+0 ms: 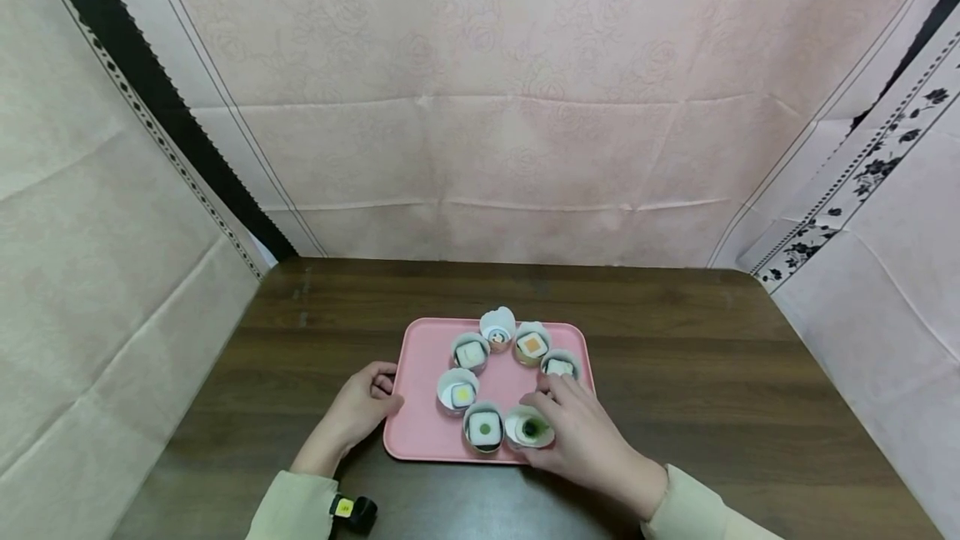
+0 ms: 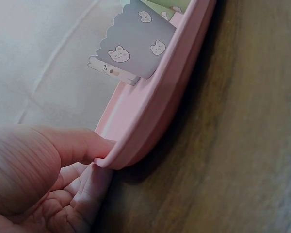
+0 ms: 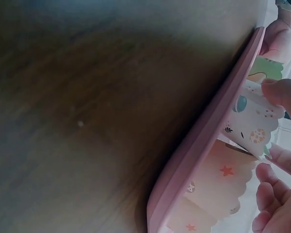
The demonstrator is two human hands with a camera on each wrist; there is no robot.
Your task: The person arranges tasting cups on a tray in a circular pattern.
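My left hand [image 1: 360, 407] pinches the left rim of a pink tray [image 1: 411, 432], thumb on top and fingers underneath, as the left wrist view shows. Several patterned paper cups stand in a ring on the tray, most holding a small white square piece. At the tray's front right corner my right hand [image 1: 581, 436] holds a white printed cup [image 3: 252, 116] between thumb [image 3: 283, 92] and index finger. A green, dark-centred piece [image 1: 534, 428] shows inside that cup. Beside it on the left stands a cup with a green-dotted square [image 1: 484, 429].
The tray lies near the front of a dark wooden table [image 1: 697, 373]. Pale cloth sheets [image 1: 487, 148] hang behind and on both sides. A black wristband device [image 1: 360, 513] sits at the left cuff. A grey bear-print cup [image 2: 136, 41] stands near the tray's left edge.
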